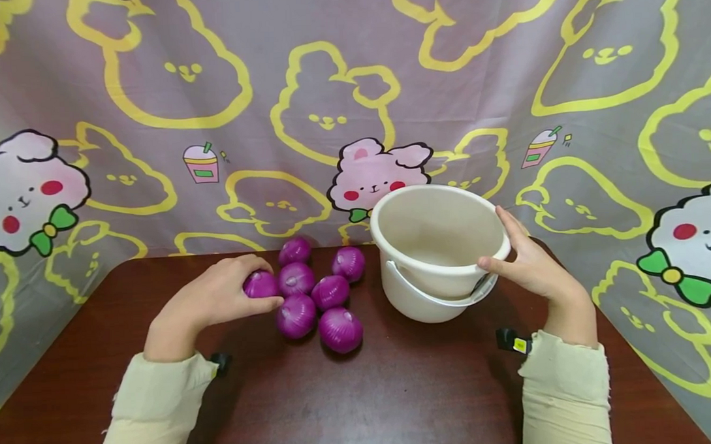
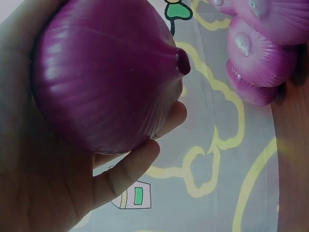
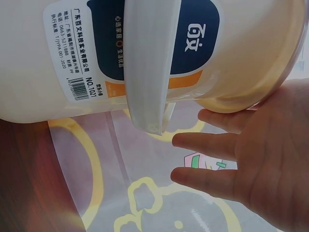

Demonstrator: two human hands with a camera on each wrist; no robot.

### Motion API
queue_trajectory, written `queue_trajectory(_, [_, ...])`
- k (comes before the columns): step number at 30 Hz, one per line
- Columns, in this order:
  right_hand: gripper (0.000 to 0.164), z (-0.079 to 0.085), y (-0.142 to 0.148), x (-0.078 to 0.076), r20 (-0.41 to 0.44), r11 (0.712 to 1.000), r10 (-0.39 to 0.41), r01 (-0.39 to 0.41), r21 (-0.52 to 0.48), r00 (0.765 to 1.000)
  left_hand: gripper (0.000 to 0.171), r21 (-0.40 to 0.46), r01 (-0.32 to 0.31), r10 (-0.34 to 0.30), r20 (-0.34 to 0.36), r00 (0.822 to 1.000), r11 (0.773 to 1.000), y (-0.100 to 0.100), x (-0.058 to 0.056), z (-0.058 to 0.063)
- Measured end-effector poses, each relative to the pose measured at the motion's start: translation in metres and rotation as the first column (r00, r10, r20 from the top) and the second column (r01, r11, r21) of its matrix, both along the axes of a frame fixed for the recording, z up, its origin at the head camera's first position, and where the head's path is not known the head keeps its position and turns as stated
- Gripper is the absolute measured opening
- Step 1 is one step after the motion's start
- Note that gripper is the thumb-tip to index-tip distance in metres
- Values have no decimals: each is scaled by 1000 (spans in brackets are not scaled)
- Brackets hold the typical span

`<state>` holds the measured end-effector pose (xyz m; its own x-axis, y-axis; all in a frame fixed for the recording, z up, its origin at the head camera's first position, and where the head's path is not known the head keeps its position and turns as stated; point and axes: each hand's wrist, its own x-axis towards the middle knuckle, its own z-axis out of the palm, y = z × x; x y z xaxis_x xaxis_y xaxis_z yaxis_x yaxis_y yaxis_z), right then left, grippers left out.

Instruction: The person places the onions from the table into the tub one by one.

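My left hand grips a purple onion, its fingers and thumb curled round the side. The onion's short stem end shows in the left wrist view, while part of its body is hidden behind the palm. Right beside that hand, several more purple onions lie clustered on the table. A cream bucket stands to their right with its mouth up and its handle hanging at the front. My right hand touches the bucket's right rim with thumb and a finger spread apart; its other fingers extend straight beside the wall.
The dark brown wooden table ends at the back against a patterned curtain with cartoon figures, which also runs along both sides. A white handle crosses the bucket's printed label in the right wrist view.
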<state>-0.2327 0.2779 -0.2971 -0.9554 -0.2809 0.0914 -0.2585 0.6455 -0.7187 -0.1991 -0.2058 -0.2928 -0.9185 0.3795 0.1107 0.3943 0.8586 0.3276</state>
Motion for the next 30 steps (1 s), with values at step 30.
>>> queue_trajectory(30, [107,-1,1,-2,5,1000,0,0,6,1000,49,21,-18,19,-45,999,1000,8,9,22])
